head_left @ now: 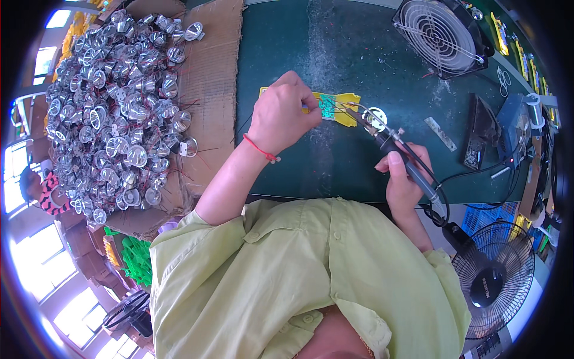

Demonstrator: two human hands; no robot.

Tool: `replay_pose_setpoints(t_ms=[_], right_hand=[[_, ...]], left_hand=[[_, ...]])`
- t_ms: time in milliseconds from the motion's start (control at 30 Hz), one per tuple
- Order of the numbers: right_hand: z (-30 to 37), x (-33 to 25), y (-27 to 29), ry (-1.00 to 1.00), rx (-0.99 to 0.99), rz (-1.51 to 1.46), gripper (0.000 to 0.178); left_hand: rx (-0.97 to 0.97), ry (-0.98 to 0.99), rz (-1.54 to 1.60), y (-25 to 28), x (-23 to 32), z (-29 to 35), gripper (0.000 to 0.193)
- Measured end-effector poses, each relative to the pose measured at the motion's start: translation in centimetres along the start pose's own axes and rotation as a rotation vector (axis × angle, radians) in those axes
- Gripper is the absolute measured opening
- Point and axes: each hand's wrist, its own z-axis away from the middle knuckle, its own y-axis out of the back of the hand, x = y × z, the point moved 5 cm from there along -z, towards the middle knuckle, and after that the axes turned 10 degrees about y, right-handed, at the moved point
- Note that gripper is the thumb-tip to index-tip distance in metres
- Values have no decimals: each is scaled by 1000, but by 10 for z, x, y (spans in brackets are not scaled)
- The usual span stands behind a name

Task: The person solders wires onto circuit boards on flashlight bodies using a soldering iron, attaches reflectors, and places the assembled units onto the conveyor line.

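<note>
My right hand is wrapped round the grey handle of a soldering iron, which has a thin metal feed tube along its front. Its tip points left, at a small green circuit board set in a yellow plastic housing. Over the left end of that housing, my left hand is closed with fingers pinched together. Whatever they grip is hidden behind the hand. A white round disc with dark holes lies just right of the housing, partly behind the iron.
A big heap of silver reflector cups with red wires sits on cardboard at left. A square metal-grilled fan stands far right. Nearer are a metal strip, a black holder, scissors and the iron's cable.
</note>
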Motion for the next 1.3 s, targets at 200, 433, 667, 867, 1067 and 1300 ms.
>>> replay_pose_setpoints(t_ms=[200,433,667,867,1067,1300], right_hand=[[0,1,-3,-12,-9,-23,19],[-1,1,-14,-23,-94,16,18],[0,0,-17,-6,-119,99,19],[0,-1,-6,39,-19,8,21],[-7,-1,4,67,30,-1,20],[-16,4,28,102,115,19,18]], left_hand=[[17,-10,-5,-1,1,1,11],[48,-24,9,-2,-1,3,10],[61,-24,17,-2,0,6,11],[64,-44,9,-2,-1,5,10],[39,-63,-6,1,-2,4,12],[-50,-308,-461,29,-17,-2,41]])
